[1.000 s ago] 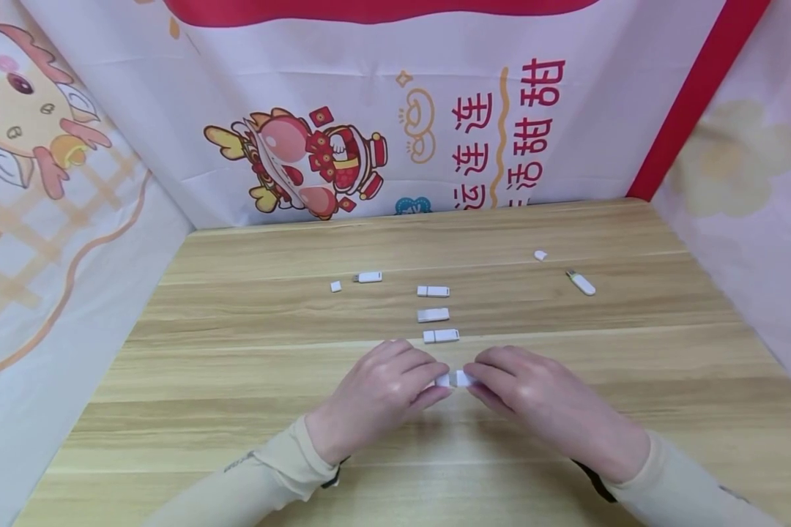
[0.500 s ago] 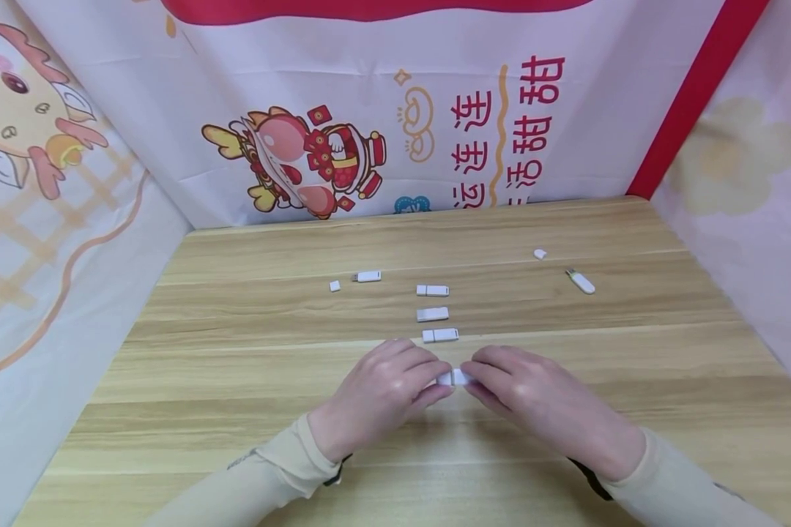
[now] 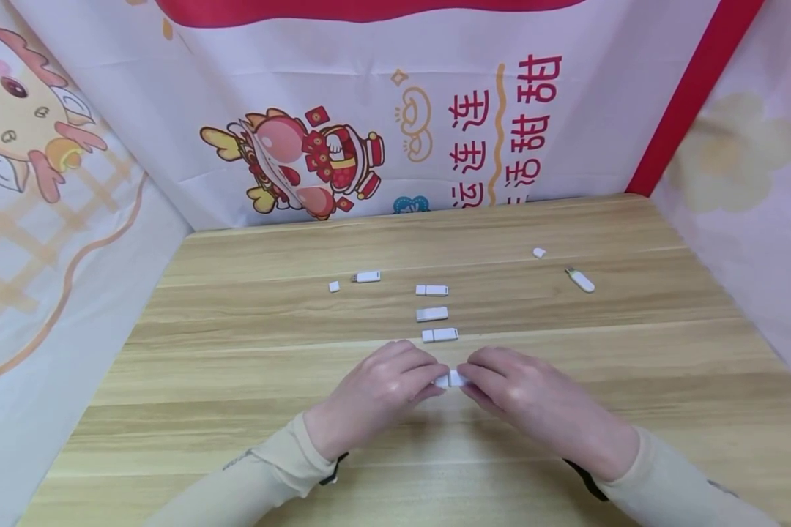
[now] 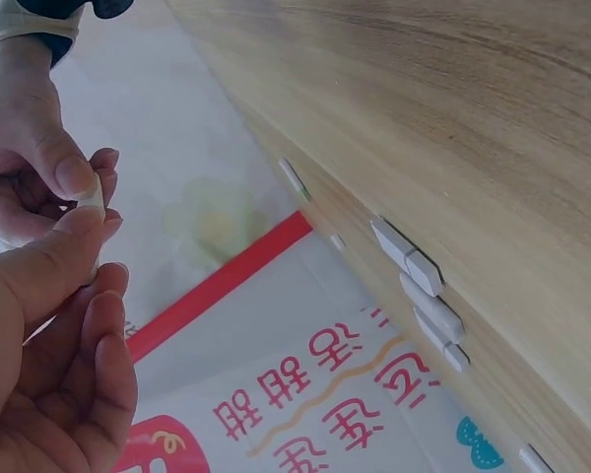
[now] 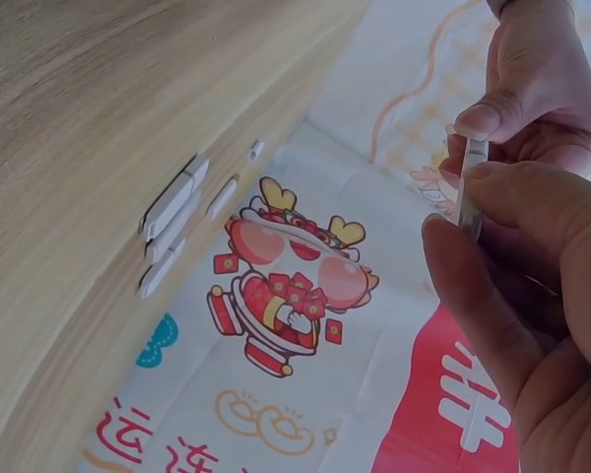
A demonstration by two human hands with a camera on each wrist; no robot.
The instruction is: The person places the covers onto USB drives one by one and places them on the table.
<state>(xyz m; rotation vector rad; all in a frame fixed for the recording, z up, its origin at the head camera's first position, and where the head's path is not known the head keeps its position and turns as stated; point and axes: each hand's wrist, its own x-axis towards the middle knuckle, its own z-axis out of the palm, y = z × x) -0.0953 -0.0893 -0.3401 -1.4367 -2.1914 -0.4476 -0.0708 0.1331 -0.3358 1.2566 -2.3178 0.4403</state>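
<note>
Above the near middle of the table, my left hand (image 3: 385, 388) and right hand (image 3: 537, 395) pinch opposite ends of a white USB stick (image 3: 456, 378). A thin seam shows between its two parts, which sit against each other; fingers cover most of both. In the right wrist view the USB stick (image 5: 470, 202) is seen edge-on between thumbs and fingertips. Just beyond the hands, three capped white USB sticks lie in a column: the near one (image 3: 440, 335), the middle one (image 3: 432, 314) and the far one (image 3: 431, 290).
Farther left lies an uncapped USB stick (image 3: 368, 277) with its loose cap (image 3: 334, 287) beside it. At the back right are a rounded uncapped USB stick (image 3: 581, 280) and its small cap (image 3: 539, 252). Printed cloth (image 3: 343, 51) hangs behind the wooden table (image 3: 250, 410).
The gap between the two parts in my hands has closed, and the right hand has come slightly left. Things lying on the table have stayed put.
</note>
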